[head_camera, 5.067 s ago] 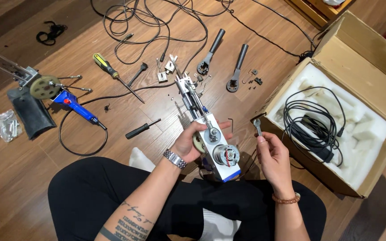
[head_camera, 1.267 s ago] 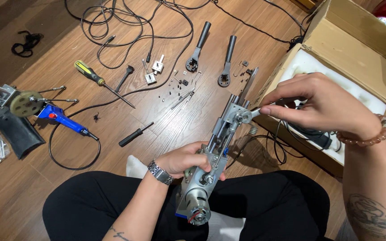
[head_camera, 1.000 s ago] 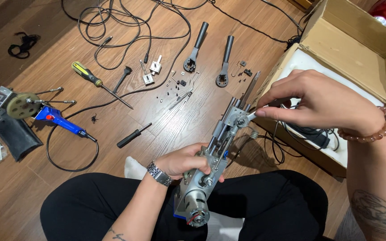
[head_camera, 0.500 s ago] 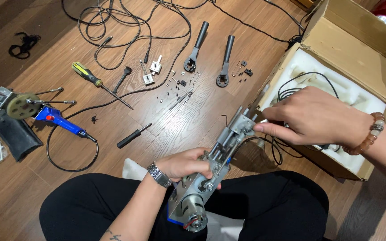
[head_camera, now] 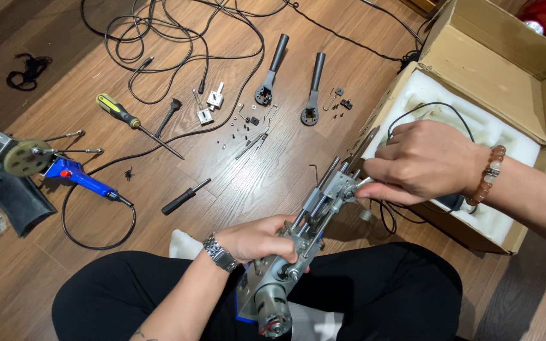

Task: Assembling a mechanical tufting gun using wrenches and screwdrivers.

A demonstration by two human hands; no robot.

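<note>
Brown carton — beside right hand

Even, fairly bright indoor light falls from above; soft shadows lie under the right hand and the metal tool it grips; faint sheen on the wooden floor beyond; focus sharp, edges slightly stretched.

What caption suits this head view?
Left hand grips a metal motor tool; right hand works its tip beside a cardboard box.

Metal motorised tool tilted over lap, motor end down, rods pointing toward box.
</note>
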